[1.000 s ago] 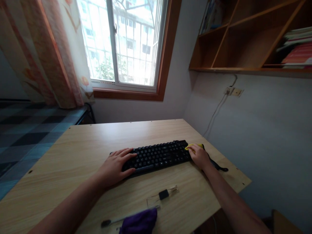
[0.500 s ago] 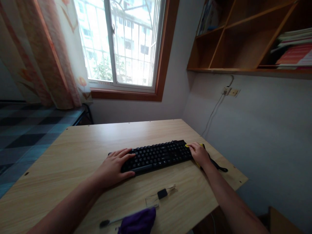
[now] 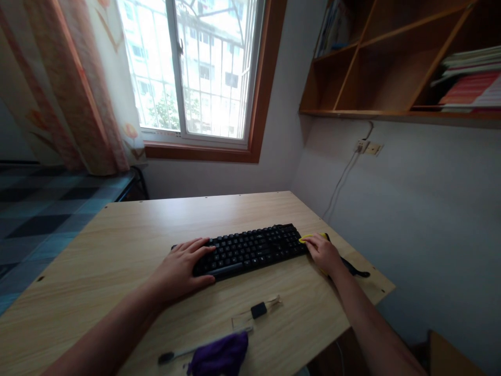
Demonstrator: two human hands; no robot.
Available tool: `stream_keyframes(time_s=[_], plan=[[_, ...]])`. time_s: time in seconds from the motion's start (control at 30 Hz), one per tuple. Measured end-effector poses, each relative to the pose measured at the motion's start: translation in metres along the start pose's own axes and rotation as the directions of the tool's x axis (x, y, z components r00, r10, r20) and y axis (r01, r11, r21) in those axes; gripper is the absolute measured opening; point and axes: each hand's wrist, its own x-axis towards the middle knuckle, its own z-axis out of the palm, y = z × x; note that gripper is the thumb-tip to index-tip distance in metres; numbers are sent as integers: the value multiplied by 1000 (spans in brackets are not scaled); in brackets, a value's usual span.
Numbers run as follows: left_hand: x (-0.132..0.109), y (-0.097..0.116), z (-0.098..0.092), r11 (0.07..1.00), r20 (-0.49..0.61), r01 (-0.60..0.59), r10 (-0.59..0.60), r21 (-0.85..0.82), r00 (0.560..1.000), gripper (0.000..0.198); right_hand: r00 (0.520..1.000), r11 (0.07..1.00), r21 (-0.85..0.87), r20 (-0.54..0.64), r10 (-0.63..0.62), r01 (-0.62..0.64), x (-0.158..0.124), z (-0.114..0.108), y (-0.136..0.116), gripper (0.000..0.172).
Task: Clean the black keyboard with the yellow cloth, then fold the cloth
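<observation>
Light wood desk (image 3: pixel 129 245) set in a room corner, window behind, wall shelves upper right. Black keyboard (image 3: pixel 250 249) lies across the middle of the desk.

Change over the last second: right hand (image 3: pixel 323 253) with the yellow cloth (image 3: pixel 313 237) sat on the keyboard's right end, moved slightly further onto that edge, and is now back just off the end, beside the last keys. Small back-and-forth travel only; keyboard and left hand hold the same relative place. Judgement: this reads as short rubbing strokes at the right end, that end being the part in hand.

Left hand (image 3: pixel 182 269): palm down, fingers together and laid flat over the left end of the keyboard, thumb along the front edge, pressing it to the desk.

Right hand: fingers curled down over the cloth, pressing it to the desk at the keyboard's corner; cloth mostly hidden beneath, only a yellow rim showing.

Near edge: purple cloth (image 3: pixel 221 355), a thin brush (image 3: pixel 183 354), a small black clip (image 3: pixel 256 310).
</observation>
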Motion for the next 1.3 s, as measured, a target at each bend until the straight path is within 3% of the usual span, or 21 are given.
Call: stream_keyframes(time_s=[0.2, 0.57, 0.77, 0.97, 1.13, 1.3], plan=[[0, -4, 4, 999, -26, -13, 12, -37, 1000, 75, 998, 999, -23, 52, 47, -46, -9, -3, 5, 27], [2, -5, 4, 999, -16, -18, 17, -50, 1000, 77, 1000, 996, -84, -16, 19, -20, 6, 5, -7, 31], [2, -3, 2, 999, -12, 4, -5, -40, 1000, 75, 999, 998, -55, -2, 33, -33, -8, -5, -5, 25], [3, -2, 1, 999, 10, -2, 2, -37, 1000, 76, 988, 999, -10, -148, -38, 37, -2, -1, -12, 28], [4, -1, 2, 999, -11, -6, 5, -48, 1000, 77, 998, 992, -114, -35, -52, 48, 5, 10, -22, 27], [5, -1, 2, 999, -5, -6, 5, -38, 1000, 77, 999, 987, -164, -31, -11, 6, -1, 9, -21, 25]])
